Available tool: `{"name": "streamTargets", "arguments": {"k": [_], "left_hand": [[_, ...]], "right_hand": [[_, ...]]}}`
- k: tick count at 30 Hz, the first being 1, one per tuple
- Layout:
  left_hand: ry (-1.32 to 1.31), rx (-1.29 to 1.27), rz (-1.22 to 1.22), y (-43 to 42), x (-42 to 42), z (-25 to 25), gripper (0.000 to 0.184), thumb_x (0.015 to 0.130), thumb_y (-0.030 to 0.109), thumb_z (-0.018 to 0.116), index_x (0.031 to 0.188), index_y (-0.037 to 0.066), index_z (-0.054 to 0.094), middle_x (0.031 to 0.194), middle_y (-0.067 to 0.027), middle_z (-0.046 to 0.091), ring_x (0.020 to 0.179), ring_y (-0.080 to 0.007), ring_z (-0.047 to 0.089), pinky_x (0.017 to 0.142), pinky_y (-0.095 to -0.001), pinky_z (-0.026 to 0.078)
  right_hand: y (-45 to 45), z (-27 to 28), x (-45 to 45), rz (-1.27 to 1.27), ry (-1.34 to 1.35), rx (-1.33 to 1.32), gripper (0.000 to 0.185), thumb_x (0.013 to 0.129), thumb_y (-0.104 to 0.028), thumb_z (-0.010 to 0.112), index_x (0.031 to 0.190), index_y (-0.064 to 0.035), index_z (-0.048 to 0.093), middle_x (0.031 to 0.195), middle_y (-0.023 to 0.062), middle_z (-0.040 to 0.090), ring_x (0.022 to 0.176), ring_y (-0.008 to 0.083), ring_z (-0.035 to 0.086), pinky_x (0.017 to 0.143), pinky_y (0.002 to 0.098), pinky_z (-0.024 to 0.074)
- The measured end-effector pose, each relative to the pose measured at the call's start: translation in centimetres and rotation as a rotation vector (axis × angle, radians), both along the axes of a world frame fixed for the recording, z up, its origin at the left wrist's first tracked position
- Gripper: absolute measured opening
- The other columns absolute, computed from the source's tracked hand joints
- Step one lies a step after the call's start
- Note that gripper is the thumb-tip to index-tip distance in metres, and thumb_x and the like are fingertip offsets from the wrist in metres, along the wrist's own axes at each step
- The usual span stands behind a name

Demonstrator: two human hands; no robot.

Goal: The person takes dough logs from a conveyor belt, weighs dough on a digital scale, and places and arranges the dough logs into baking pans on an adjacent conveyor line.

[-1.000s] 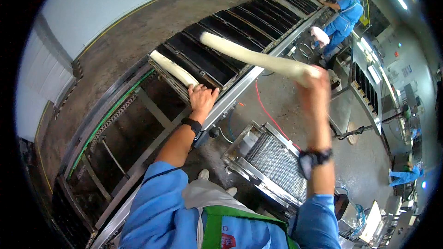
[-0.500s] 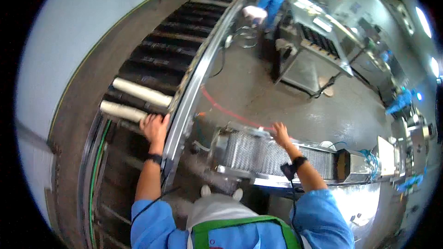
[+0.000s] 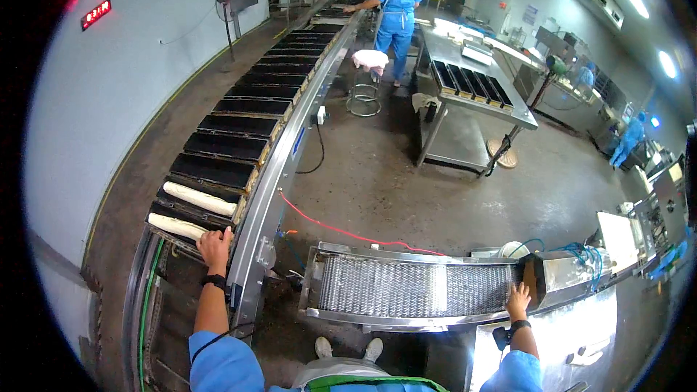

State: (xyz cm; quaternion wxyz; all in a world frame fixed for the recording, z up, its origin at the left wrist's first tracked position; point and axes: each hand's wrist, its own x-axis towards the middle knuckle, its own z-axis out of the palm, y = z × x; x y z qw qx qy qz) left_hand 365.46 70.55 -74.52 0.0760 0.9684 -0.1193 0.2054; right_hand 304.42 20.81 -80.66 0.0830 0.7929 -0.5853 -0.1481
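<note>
My left hand (image 3: 215, 248) lies over the right end of a long pale dough roll (image 3: 176, 227), in the nearest black pan (image 3: 190, 212) on the roller line. Its fingers are spread and bent over the dough's end and the pan's rim; the fingertips' exact contact is hard to make out. A second dough roll (image 3: 200, 198) rests in the pan just beyond. Off to the right, my right hand (image 3: 518, 300) is open with fingers apart, over the right end of the metal mesh belt (image 3: 385, 287), with nothing in it.
Several black pans (image 3: 243, 125) run in a row up the conveyor, bordered by a steel rail (image 3: 287, 149). A person in blue (image 3: 397, 18) stands at its far end. A steel table (image 3: 465, 131) carries more pans. A red hose (image 3: 348, 231) crosses the floor.
The view has tilted up, showing more of the room. My right hand has moved rightward along the mesh belt to its far end. My left hand remains at the nearest dough roll.
</note>
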Motion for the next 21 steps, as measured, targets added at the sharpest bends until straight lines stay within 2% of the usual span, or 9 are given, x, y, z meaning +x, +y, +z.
{"name": "streamTargets", "arguments": {"k": [6, 10, 13, 14, 16, 17, 18, 20, 21], "left_hand": [[0.071, -0.011, -0.029, 0.8, -0.6, 0.4, 0.043, 0.079, 0.041, 0.046, 0.061, 0.003, 0.056, 0.072, -0.0084, 0.055, 0.078, -0.0261, 0.049, 0.076, -0.0427, 0.032], [-0.069, -0.094, -0.079, 1.2, -1.4, 0.8, 0.042, 0.077, 0.039, 0.049, 0.056, 0.003, 0.054, 0.068, -0.0076, 0.055, 0.08, -0.0249, 0.048, 0.072, -0.0399, 0.032], [-0.032, -0.037, -0.054, 1.8, -1.7, 1.0, 0.041, 0.077, 0.038, 0.049, 0.058, 0.002, 0.056, 0.068, -0.0081, 0.055, 0.081, -0.0249, 0.048, 0.073, -0.0396, 0.032], [-0.079, -0.033, -0.066, 2.0, -1.8, 0.9, 0.041, 0.077, 0.039, 0.048, 0.059, 0.003, 0.057, 0.068, -0.0079, 0.055, 0.08, -0.0247, 0.049, 0.072, -0.0399, 0.032], [-0.077, -0.03, -0.074, 2.8, -1.9, 0.6, 0.04, 0.077, 0.039, 0.048, 0.059, 0.004, 0.057, 0.068, -0.0076, 0.055, 0.079, -0.0246, 0.049, 0.072, -0.0399, 0.032], [-0.074, -0.033, -0.083, 2.9, -2.2, 0.6, 0.04, 0.077, 0.04, 0.048, 0.059, 0.005, 0.057, 0.068, -0.0073, 0.055, 0.079, -0.0244, 0.049, 0.071, -0.04, 0.032], [-0.09, -0.035, -0.083, 3.0, -2.4, 0.5, 0.039, 0.077, 0.04, 0.048, 0.059, 0.006, 0.057, 0.069, -0.0072, 0.055, 0.078, -0.0244, 0.049, 0.071, -0.0399, 0.032], [-0.078, -0.018, -0.073, 3.2, -2.7, 0.8, 0.038, 0.076, 0.04, 0.048, 0.059, 0.007, 0.058, 0.069, -0.0067, 0.055, 0.078, -0.0242, 0.049, 0.07, -0.0399, 0.032], [-0.057, 0.001, -0.065, 3.4, -2.9, 1.0, 0.038, 0.076, 0.04, 0.048, 0.059, 0.007, 0.058, 0.069, -0.0064, 0.055, 0.077, -0.0242, 0.049, 0.07, -0.04, 0.032]], "right_hand": [[-2.8, -1.7, -0.8, 0.068, 0.113, -0.029, 0.035, 0.076, -0.016, 0.047, 0.111, -0.0206, 0.045, 0.126, 0.0074, 0.032, 0.117, 0.0283, 0.026, 0.087, 0.0435, 0.0294], [-3.3, -2.4, 0.5, 0.206, 0.163, -0.265, 0.019, 0.074, -0.02, 0.045, 0.09, -0.0194, 0.055, 0.103, 0.0071, 0.046, 0.102, 0.0227, 0.038, 0.083, 0.0364, 0.0294], [-5.1, -5.0, 0.0, 0.242, -0.035, -0.305, 0.018, 0.079, -0.017, 0.041, 0.087, -0.0138, 0.057, 0.103, 0.0099, 0.047, 0.102, 0.0278, 0.042, 0.072, 0.0381, 0.042], [-4.9, -3.6, 1.2, 0.25, -0.035, -0.299, 0.018, 0.079, -0.017, 0.041, 0.087, -0.0138, 0.057, 0.103, 0.0099, 0.047, 0.102, 0.0278, 0.042, 0.072, 0.0381, 0.042], [-5.2, 0.0, 3.4, 0.195, -0.082, 0.02, 0.015, 0.071, -0.018, 0.054, 0.082, -0.0084, 0.057, 0.084, 0.0146, 0.057, 0.081, 0.0322, 0.054, 0.064, 0.0387, 0.0461], [-8.4, -2.5, 1.9, 0.384, -0.308, -0.063, 0.019, 0.065, -0.018, 0.058, 0.078, -0.0037, 0.055, 0.07, 0.0157, 0.057, 0.065, 0.0336, 0.056, 0.058, 0.0404, 0.0462], [-5.3, 4.2, 5.6, 0.364, -0.263, 0.016, 0.017, 0.062, -0.015, 0.056, 0.074, -0.0025, 0.053, 0.07, 0.0164, 0.057, 0.066, 0.0325, 0.056, 0.057, 0.0405, 0.0454], [-5.9, 8.4, 7.7, 0.448, -0.309, -0.138, 0.015, 0.061, -0.011, 0.053, 0.073, -0.0024, 0.051, 0.065, 0.0156, 0.056, 0.061, 0.0363, 0.054, 0.054, 0.0403, 0.0437], [-5.6, 11.5, 8.9, 0.571, -0.509, -0.175, 0.013, 0.062, -0.01, 0.054, 0.073, -0.0032, 0.05, 0.062, 0.014, 0.054, 0.054, 0.0304, 0.054, 0.05, 0.0387, 0.0436]]}}
